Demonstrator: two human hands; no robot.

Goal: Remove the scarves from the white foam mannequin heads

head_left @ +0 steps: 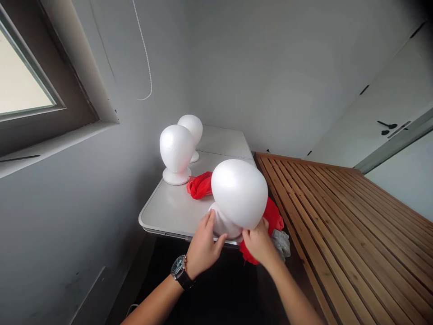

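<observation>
Nearest head form: a smooth white foam mannequin head [239,193] stood at the near edge of the white rectangular folding table [169,210], towards its right corner, its neck and base partly hidden by both hands.
Left hand: the left hand [203,247], with a dark wristwatch [179,270] on the wrist, lay against the left side of the neck, fingers [210,221] spread and bent round it, thumb pointing right; it touched the foam but did not close fully around it.
Right hand: the right hand [259,243] sat at the lower right of the neck, fingers curled in; whether they pinched the foam or the cloth beneath could not be told.
Red cloth, near: a crumpled red fabric [272,216] lay under and right of the nearest form, spilling over the table's near edge below the right hand.
Grey cloth: a pale grey crumpled fabric [281,243] hung just beside the red one at the near right corner.
Red cloth, middle: a second bunched red fabric [200,185] lay mid-table, touching the nearest form's left side.
Other forms: two more white foam heads, one [176,152] by the left edge, one [191,131] behind it towards the far edge, both upright.
Right of table: a slatted wooden surface [338,225] ran along the table's right edge.
</observation>
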